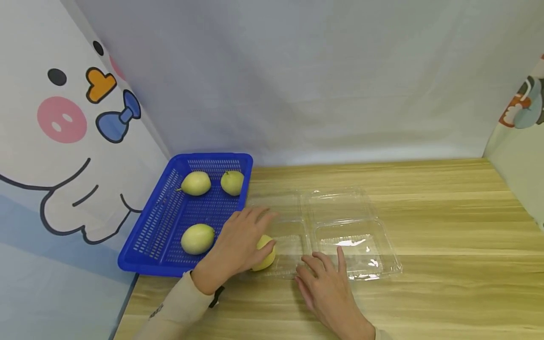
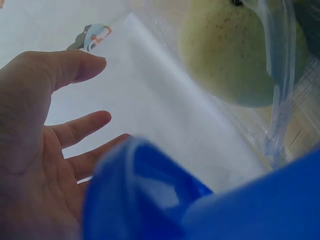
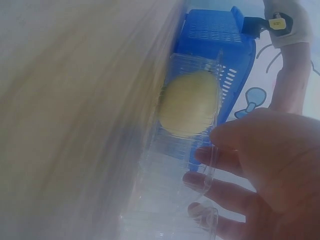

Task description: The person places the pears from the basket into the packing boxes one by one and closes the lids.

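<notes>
A yellow-green pear lies in the near-left compartment of an open clear plastic clamshell. My left hand lies over the pear's left side. In the left wrist view my left hand has straight, spread fingers, and the pear sits apart from it behind clear plastic. My right hand rests with straight fingers on the clamshell's front edge. The right wrist view shows my right hand at the clear rim, with the pear beyond it.
A blue mesh basket stands left of the clamshell and holds three more pears. The wooden table ends at a white cloth backdrop, with printed cloth walls on both sides.
</notes>
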{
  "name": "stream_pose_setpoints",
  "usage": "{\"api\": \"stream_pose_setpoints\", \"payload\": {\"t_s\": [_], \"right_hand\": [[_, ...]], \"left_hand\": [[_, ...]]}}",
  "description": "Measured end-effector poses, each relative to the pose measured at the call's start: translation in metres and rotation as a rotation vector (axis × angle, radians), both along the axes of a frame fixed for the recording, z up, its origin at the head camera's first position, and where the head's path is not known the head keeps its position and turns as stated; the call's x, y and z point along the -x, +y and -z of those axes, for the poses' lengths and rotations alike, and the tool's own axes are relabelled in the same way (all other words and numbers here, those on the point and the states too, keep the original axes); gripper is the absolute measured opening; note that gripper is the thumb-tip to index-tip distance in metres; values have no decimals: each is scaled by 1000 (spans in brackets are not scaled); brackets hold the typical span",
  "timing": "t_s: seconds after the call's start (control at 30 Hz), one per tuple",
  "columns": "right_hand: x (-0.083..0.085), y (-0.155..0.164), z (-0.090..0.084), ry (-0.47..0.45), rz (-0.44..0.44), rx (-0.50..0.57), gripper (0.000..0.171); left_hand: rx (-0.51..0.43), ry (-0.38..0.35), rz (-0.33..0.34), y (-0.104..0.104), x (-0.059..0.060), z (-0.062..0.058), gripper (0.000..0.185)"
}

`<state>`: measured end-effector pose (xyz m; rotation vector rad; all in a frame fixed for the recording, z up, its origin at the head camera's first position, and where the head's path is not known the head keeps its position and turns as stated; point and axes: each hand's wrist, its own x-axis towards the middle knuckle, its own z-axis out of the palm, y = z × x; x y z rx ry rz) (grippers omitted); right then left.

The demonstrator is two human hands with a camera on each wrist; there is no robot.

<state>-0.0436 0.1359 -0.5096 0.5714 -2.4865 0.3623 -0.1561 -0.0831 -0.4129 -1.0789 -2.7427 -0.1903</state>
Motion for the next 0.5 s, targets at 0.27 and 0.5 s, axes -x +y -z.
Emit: {"api": "stream_pose_setpoints", "payload": {"t_s": [0.27, 0.5], "right_hand": [[0, 0, -1, -8, 17, -5, 23], [-1, -1, 0, -12, 18, -2, 24]], "left_hand": [[-29, 49, -21, -8, 3, -11, 54], [-28, 43, -22, -12, 3, -18, 51]]}}
